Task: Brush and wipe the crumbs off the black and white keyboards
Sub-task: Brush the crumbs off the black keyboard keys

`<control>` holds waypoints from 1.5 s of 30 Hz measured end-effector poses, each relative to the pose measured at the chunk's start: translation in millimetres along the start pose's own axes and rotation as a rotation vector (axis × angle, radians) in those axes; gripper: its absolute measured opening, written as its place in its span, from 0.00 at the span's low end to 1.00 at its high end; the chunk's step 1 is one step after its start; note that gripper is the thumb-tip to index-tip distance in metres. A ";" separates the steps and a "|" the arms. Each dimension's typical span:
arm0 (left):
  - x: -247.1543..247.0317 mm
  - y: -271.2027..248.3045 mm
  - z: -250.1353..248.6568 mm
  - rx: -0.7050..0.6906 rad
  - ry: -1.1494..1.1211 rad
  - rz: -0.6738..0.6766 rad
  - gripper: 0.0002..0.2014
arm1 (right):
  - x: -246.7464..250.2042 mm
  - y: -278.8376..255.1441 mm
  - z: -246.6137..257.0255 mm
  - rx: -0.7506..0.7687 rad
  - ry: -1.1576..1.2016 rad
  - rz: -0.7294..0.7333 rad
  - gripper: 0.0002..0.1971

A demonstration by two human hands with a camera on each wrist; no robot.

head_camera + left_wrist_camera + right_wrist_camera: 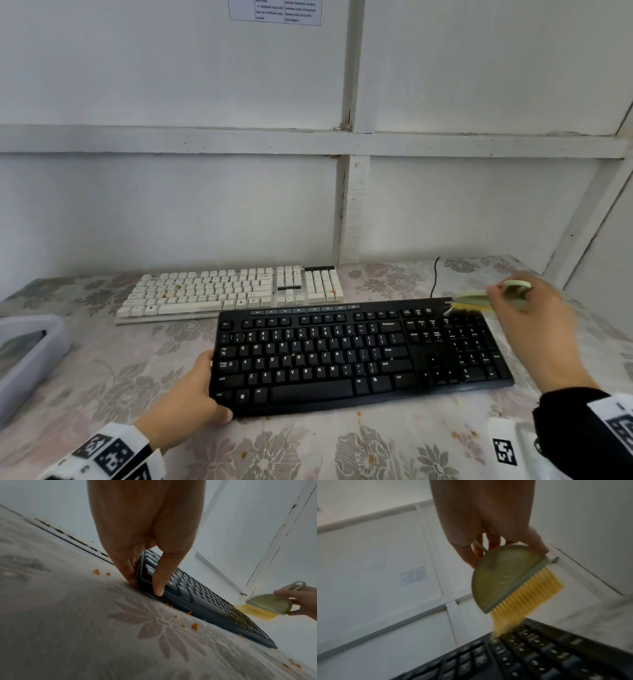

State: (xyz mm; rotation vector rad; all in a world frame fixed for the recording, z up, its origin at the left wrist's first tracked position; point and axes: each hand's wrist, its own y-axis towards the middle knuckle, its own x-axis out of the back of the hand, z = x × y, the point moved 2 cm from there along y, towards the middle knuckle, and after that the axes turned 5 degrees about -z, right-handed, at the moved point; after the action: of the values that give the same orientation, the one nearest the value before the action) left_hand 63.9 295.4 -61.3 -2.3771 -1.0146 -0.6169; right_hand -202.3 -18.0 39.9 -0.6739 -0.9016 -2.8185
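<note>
1. At the far left edge of the head view a pale plastic container sits on the floral tabletop, only partly in frame.
2. The left hand lies lower left of centre, gripping the left end of the black keyboard — the thumb curls over its near corner while the fingers press against the end edge down at the tabletop, as the left wrist view shows.
3. Above and behind it, in the middle of the frame, the white keyboard lies flat near the wall, just beyond the black one, with orange crumbs among its keys.
4. The black keyboard fills the centre and runs to the right; a few small specks sit on its letter keys.
5. More orange crumbs are scattered on the tabletop along the black keyboard's near edge.
6. At the upper right corner of the black keyboard a small brush with a pale green half-round body meets the keys — its yellow bristles touch the keys there.
7. The right hand, at the right of the frame, holds the brush with curled fingers through its loop handle; the brush is blurred in the head view.
8. A thin black cable rises behind that corner toward the wall.
</note>
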 end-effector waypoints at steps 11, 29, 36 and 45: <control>1.9 1.6 1.2 -0.028 0.017 -0.003 0.41 | -124.8 -120.4 148.0 0.271 0.218 0.481 0.11; -0.5 7.1 6.7 -0.029 0.010 -0.001 0.41 | -136.7 -139.4 157.2 0.192 0.173 0.544 0.05; -0.5 5.7 4.9 -0.032 0.001 0.003 0.40 | -126.2 -122.8 145.2 0.216 0.110 0.443 0.05; -0.4 3.7 4.0 -0.026 -0.020 0.009 0.41 | -111.5 -107.7 115.4 0.141 0.112 0.343 0.09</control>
State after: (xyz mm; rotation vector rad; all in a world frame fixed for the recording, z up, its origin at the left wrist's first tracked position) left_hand 67.3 295.3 -65.6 -2.4135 -1.0102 -0.6072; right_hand -83.4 132.7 17.6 -0.5815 -0.8617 -2.4392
